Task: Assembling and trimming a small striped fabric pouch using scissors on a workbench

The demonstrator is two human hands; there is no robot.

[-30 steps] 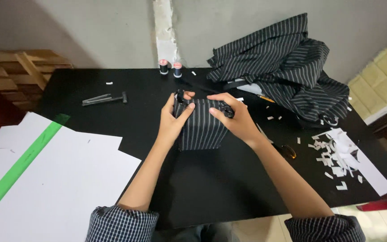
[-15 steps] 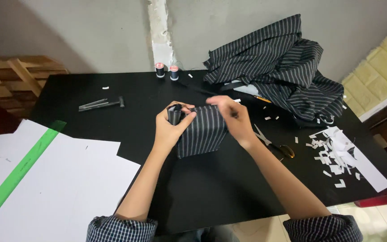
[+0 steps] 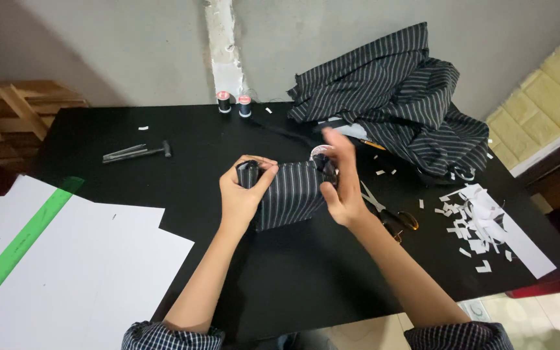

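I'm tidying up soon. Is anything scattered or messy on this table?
Yes: white paper scraps lie strewn at the right edge of the black table, and striped cloth is heaped at the back.

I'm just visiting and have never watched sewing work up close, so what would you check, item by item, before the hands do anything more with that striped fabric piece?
1. Left hand has a grip on the striped fabric piece: ok, fingers pinch its upper left corner.
2. Right hand has a grip on the piece: cannot tell, its fingers are motion-blurred at the right edge.
3. Piece supported by the black table: ok, its lower part rests there.
4. Scissors away from the fingers: ok, lying beside the right wrist.
5. Thread spools at hand: ok, upright at the far edge.
6. Paper scraps off the piece: ok.
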